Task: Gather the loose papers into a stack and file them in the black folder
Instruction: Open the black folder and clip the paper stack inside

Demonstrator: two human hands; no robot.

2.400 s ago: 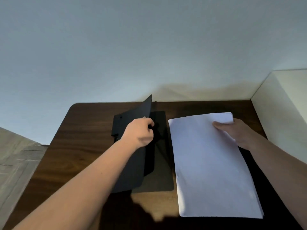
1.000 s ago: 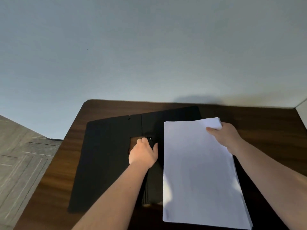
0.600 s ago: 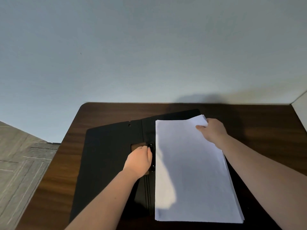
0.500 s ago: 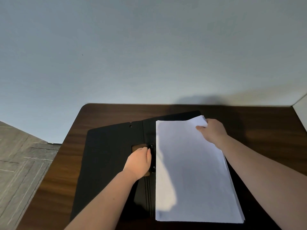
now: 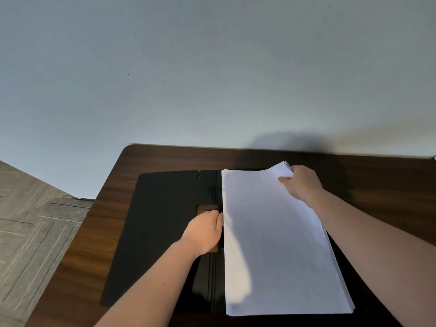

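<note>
The black folder (image 5: 160, 223) lies open and flat on the dark wooden table (image 5: 111, 215). A stack of white papers (image 5: 273, 244) rests on the folder's right half, its left edge against the spine. My right hand (image 5: 303, 184) grips the stack's far right corner, which is lifted a little. My left hand (image 5: 205, 231) rests on the spine at the clip, fingers curled and pressing there, touching the left edge of the papers. The right half of the folder is almost wholly hidden under the stack.
A plain grey-white wall stands right behind the table's far edge. The table's left edge drops to a grey patterned floor (image 5: 30, 232). Bare wood shows to the right of my right hand and along the far edge.
The folder went from half raised to fully open and flat. My right hand slid the paper stack left onto the folder's right half, up to the spine. My left hand stayed at the clip.
</note>
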